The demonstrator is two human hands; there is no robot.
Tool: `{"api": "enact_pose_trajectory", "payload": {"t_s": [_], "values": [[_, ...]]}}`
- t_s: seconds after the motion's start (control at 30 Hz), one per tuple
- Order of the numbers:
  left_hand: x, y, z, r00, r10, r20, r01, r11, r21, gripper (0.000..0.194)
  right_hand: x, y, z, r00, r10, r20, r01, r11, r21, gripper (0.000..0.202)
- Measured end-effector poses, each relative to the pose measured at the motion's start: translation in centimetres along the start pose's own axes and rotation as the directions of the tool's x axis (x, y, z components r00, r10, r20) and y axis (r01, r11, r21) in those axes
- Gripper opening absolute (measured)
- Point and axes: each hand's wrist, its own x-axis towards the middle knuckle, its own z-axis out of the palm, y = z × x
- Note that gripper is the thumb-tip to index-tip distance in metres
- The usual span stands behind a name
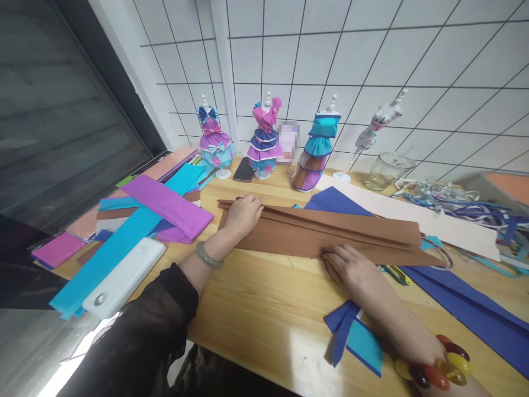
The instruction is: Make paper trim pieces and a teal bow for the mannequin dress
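Observation:
A long folded piece of brown crepe paper lies across the middle of the wooden table, its upper layers turned into a lengthwise fold. My left hand is closed on the far edge near its left end, with the fingertips partly out of sight. At the near edge, right of the middle, my right hand has its fingers curled in and pinched on the paper. Just beside that hand, scissors lie partly under the brown paper. Small blue and turquoise paper pieces rest below my right wrist.
Purple and turquoise paper strips are piled at left beside a white oblong device. Several small dress forms and a phone stand or lie along the back. At right are blue paper, a glass and tangled ribbons.

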Motion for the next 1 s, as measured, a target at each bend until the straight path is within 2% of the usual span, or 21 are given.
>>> {"api": "enact_pose_trajectory", "payload": {"t_s": [0.13, 0.3, 0.43, 0.5, 0.6, 0.77, 1.0], "values": [[-0.5, 0.2, 0.4, 0.996, 0.070, 0.057, -0.061, 0.988, -0.142, 0.045, 0.0, -0.1, -0.1, 1.000, 0.011, 0.008, -0.011, 1.000, 0.002, 0.022], [-1.1, 1.4, -0.5, 0.975, 0.212, 0.071, -0.195, 0.962, -0.191, 0.031, 0.0, -0.1, -0.2, 1.000, 0.014, 0.013, -0.014, 1.000, -0.001, 0.022], [-1.6, 2.5, -0.9, 0.933, 0.314, 0.176, -0.270, 0.934, -0.232, 0.032, -0.1, -0.2, -0.2, 1.000, 0.016, 0.018, -0.016, 1.000, 0.002, 0.024], [-1.9, 2.7, -0.6, 0.914, 0.324, 0.242, -0.260, 0.929, -0.263, 0.034, -0.1, -0.2, -0.2, 1.000, 0.009, 0.021, -0.009, 1.000, 0.002, 0.025], [-2.1, 2.7, 0.0, 0.909, 0.299, 0.291, -0.215, 0.933, -0.288, 0.034, -0.3, -0.3, -0.3, 1.000, -0.003, 0.022, 0.003, 1.000, 0.004, 0.027], [-1.9, 2.3, 0.7, 0.914, 0.276, 0.297, -0.171, 0.926, -0.336, 0.034, -0.6, -0.3, -0.3, 1.000, -0.005, -0.001, 0.005, 1.000, 0.010, 0.029], [-1.6, 2.2, 0.6, 0.918, 0.265, 0.296, -0.137, 0.911, -0.389, 0.029, -0.6, -1.1, 0.4, 1.000, 0.028, 0.011, -0.027, 0.998, -0.049, 0.033]]}}
